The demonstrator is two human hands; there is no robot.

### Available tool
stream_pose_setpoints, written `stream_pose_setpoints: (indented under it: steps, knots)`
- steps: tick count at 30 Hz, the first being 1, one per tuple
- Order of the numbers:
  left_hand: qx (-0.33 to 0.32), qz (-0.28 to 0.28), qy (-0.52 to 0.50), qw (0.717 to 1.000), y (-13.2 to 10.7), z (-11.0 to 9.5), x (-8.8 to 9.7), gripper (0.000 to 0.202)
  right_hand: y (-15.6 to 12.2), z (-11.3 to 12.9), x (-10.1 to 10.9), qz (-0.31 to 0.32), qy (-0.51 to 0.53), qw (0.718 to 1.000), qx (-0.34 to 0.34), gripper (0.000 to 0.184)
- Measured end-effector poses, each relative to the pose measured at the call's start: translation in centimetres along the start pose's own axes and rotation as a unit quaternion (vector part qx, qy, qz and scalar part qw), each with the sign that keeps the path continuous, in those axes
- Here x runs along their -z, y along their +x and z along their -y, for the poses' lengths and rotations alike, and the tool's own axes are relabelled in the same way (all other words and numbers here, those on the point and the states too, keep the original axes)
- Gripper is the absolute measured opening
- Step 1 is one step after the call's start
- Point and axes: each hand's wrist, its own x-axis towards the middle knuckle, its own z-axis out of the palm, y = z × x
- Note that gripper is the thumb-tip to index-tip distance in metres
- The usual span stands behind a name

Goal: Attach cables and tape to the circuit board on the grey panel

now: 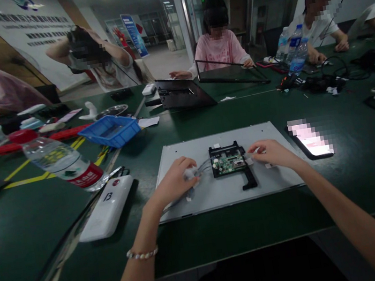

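The left hand [175, 178] has its fingers closed around the grey cables [205, 165], which run toward the green circuit board [226, 165] in the black frame [250, 181]. The right hand [273, 153] bends its fingers at the frame's right edge; whether they grip anything, I cannot tell. Frame and board lie on the pale panel [175, 151], between both hands, with a lit phone [310, 140] just right of the panel
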Motion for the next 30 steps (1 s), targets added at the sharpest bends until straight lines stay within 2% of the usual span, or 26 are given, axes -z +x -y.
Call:
stream_pose_setpoints:
  steps: [2, 4, 9, 13, 17, 20, 23, 26, 30]
  knots:
    - [0.001, 0.043, -0.001, 0.999, -0.1, 0.2, -0.2, 0.03, -0.1, -0.2, -0.2, 0.024, -0.005, 1.0, 0.008, 0.028]
    - [0.003, 0.06, 0.0, 0.998, -0.1, 0.6, -0.5, 0.035, -0.1, -0.2, -0.5, 0.035, -0.012, 0.999, 0.019, 0.031]
    - [0.001, 0.055, 0.01, 0.998, -0.2, 1.0, -0.5, 0.044, 0.0, -0.1, -0.9, 0.021, -0.027, 0.999, 0.038, 0.016]
    - [-0.003, 0.05, 0.014, 0.999, -0.6, 0.4, 0.2, 0.052, -0.1, -0.3, 0.3, -0.012, -0.022, 1.0, -0.017, 0.019]
    - [-0.014, 0.077, 0.0, 0.997, -0.9, -0.1, 0.6, 0.05, -0.2, -1.4, 1.8, -0.044, -0.056, 0.996, -0.056, 0.021]
    - [-0.02, 0.083, -0.014, 0.996, -0.7, -0.1, 0.6, 0.036, -0.2, -2.6, 2.2, -0.056, -0.102, 0.992, -0.059, 0.027]
    - [-0.023, 0.058, -0.016, 0.998, -0.5, 0.2, 0.6, 0.013, -0.1, -3.4, 2.1, -0.099, -0.142, 0.983, -0.058, 0.038]
    - [-0.017, 0.003, 0.004, 1.0, -0.4, 0.5, 0.8, 0.016, 0.4, -3.1, 1.8, -0.133, -0.158, 0.978, -0.019, 0.037]
    - [-0.011, -0.078, 0.061, 0.995, -0.5, 0.8, 1.1, 0.019, 1.6, -0.4, 1.0, -0.109, -0.142, 0.982, 0.064, 0.032]
